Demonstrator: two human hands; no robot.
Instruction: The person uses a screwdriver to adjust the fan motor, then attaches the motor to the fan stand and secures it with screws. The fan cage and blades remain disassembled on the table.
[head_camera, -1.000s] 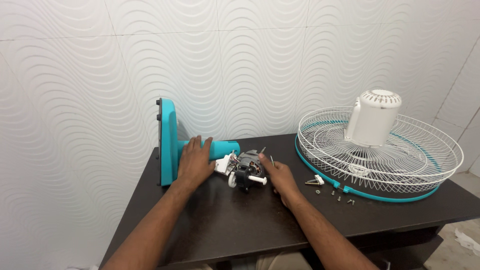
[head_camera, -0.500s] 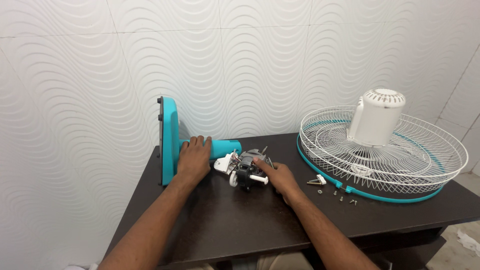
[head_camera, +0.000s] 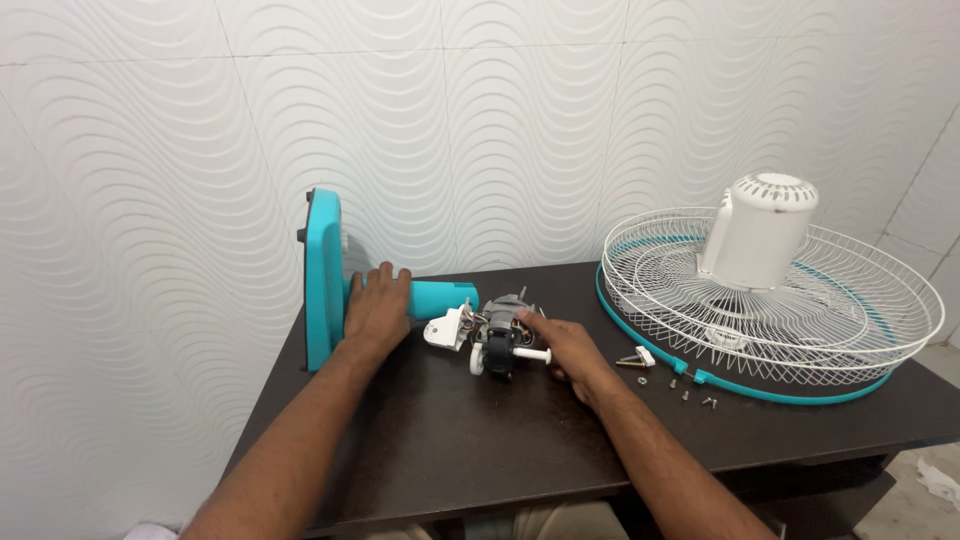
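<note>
So from my feed, biggest thing first: the dark table (head_camera: 480, 450) runs along the white wavy-tiled wall (head_camera: 480, 120). On its right side lies the white wire fan guard (head_camera: 800, 310) with a teal rim, flat on the table, and the white motor cover (head_camera: 757, 232) stands upright in the middle of it. Far left, the teal fan base (head_camera: 323, 275) is tipped on its edge, with its teal neck (head_camera: 440, 297) lying sideways toward the right.

My left hand (head_camera: 377, 308) is wrapped over that neck just beside the base, fingers curled down on it, so it's gripping the neck. The bare fan motor (head_camera: 497, 340) sits at the end of the neck, near the middle of the table, its white shaft poking right. My right hand (head_camera: 562, 350) is touching the motor's right side, fingers loosely spread around the shaft, can't tell if it's actually clamped.

A few small screws (head_camera: 690, 392) lie loose just near of the guard's rim, right of my right hand
</note>
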